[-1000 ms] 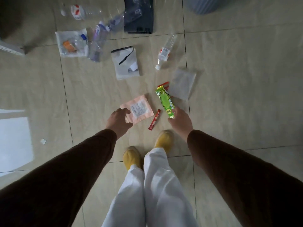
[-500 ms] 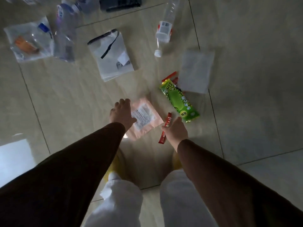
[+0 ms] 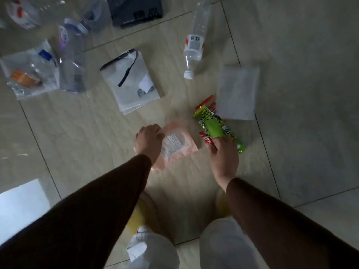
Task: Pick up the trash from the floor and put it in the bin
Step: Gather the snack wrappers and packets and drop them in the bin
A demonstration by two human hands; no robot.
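My left hand (image 3: pixel 148 141) is closed on the left edge of a pink packet (image 3: pixel 179 145) with a white label; the packet looks blurred and slightly raised off the tiled floor. My right hand (image 3: pixel 225 155) pinches a small red stick sachet (image 3: pixel 206 138), and its fingertips touch a green snack wrapper (image 3: pixel 214 126) that lies partly over another red wrapper (image 3: pixel 206 100). No bin is in view.
More litter lies beyond: a white translucent pouch (image 3: pixel 237 92), a clear bottle (image 3: pixel 194 45), a drawstring plastic bag (image 3: pixel 132 82), a crushed bottle (image 3: pixel 71 61), a bag with something orange (image 3: pixel 29 74) and a black item (image 3: pixel 136 10). My yellow shoes (image 3: pixel 141 212) stand below.
My right hand has lifted the red sachet and moved up to the green wrapper. My left hand has closed on the pink packet's edge. The view has dropped closer to the floor.
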